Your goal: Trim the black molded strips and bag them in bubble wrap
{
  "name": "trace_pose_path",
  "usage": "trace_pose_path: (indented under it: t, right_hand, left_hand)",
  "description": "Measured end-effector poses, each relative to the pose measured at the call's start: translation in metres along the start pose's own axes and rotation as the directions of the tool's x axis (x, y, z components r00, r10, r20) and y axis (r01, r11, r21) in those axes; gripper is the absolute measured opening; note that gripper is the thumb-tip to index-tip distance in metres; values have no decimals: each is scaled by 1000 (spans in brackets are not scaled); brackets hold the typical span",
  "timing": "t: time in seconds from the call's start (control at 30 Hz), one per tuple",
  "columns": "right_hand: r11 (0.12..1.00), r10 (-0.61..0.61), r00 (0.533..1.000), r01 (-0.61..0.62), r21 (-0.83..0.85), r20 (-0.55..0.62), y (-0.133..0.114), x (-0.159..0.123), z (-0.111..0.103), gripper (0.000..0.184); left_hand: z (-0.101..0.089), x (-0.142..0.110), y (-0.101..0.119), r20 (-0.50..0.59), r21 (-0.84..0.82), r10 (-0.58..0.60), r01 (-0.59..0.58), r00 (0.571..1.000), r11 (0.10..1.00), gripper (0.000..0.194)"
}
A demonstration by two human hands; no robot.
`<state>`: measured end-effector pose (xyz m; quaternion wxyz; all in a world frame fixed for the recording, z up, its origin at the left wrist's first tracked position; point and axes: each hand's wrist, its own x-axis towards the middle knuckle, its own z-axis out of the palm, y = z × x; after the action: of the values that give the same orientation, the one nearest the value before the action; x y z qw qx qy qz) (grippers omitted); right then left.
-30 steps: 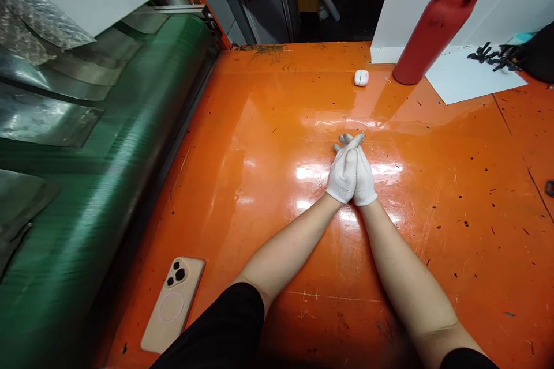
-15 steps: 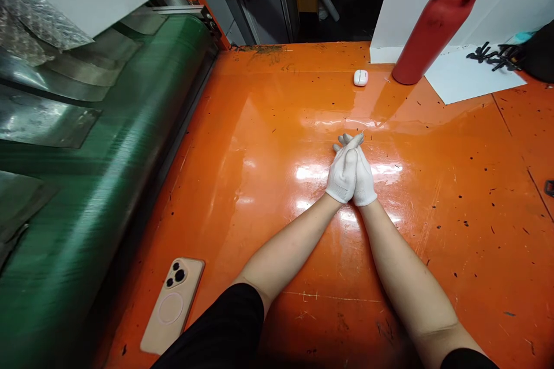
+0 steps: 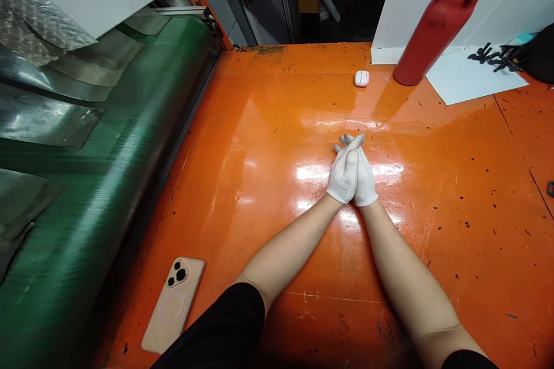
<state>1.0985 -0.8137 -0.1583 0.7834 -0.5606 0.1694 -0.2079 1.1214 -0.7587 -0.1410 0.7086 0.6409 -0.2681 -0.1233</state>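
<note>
Both of my hands wear white knit gloves and are clasped together over the orange table. My left hand [image 3: 343, 176] is pressed against my right hand [image 3: 365, 181], with thumbs side by side on top and fingers crossed at the far end. No object shows between them, though the palms are hidden. A beige phone [image 3: 173, 305] lies face down near my left forearm, its cameras upward. Beyond the hands sits a small white-and-pink case [image 3: 362, 78], close to a tall red bottle [image 3: 433, 34].
A green conveyor belt [image 3: 142, 121] runs along the left, carrying dark flat pieces [image 3: 47, 115] and bubble wrap [image 3: 38, 17]. The orange tabletop [image 3: 259, 138] is scratched and specked. White paper [image 3: 467, 83], black ties [image 3: 493, 57] and a black item [image 3: 541, 55] are at back right.
My hands stay clasped in the same place. The whole view has shifted very slightly, and the dark piece at the belt's left edge shows a little further right.
</note>
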Motion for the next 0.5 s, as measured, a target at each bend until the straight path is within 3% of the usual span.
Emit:
trace_pose_path:
  t: [0.5]
  right_hand:
    - [1000,-15,1000,15,7,-14,-2,-2,2,67]
  left_hand:
    - [-2,2,-6,25,55,-10,9,1000,998,58]
